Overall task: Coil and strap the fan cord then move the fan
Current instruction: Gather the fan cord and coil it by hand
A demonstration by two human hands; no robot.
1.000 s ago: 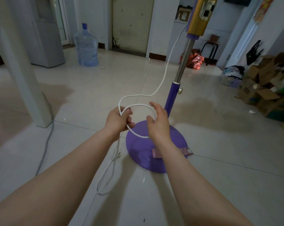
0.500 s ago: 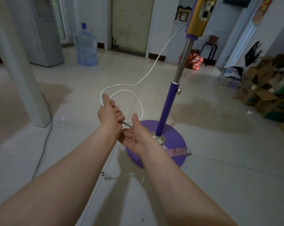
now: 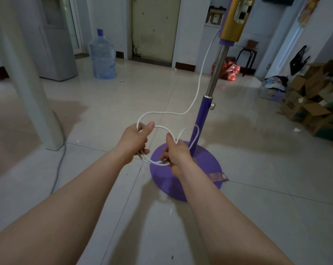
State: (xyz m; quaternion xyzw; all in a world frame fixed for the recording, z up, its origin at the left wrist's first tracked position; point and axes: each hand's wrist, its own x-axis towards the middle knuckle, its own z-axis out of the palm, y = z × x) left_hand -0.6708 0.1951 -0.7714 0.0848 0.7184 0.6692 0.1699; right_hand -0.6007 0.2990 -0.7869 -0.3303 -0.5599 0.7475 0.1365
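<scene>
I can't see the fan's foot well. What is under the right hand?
Under the right hand, which grips the thin white cord, lies the round purple fan base. The hand and forearm cover part of it, including much of where the purple pole joins.

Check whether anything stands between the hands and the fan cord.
Nothing visible does. The left hand and right hand both grip the cord directly, holding its loops above the fan base.

The tall purple-and-gold pedestal fan (image 3: 200,119) stands on the pale tiled floor (image 3: 257,169). Just before its pole, the left hand (image 3: 133,140) and right hand (image 3: 178,152) hold loops of thin white cord (image 3: 169,112). A clear plastic water jug (image 3: 102,56) stands far behind on the left, and brown cardboard boxes (image 3: 311,111) lie to the right.
</scene>
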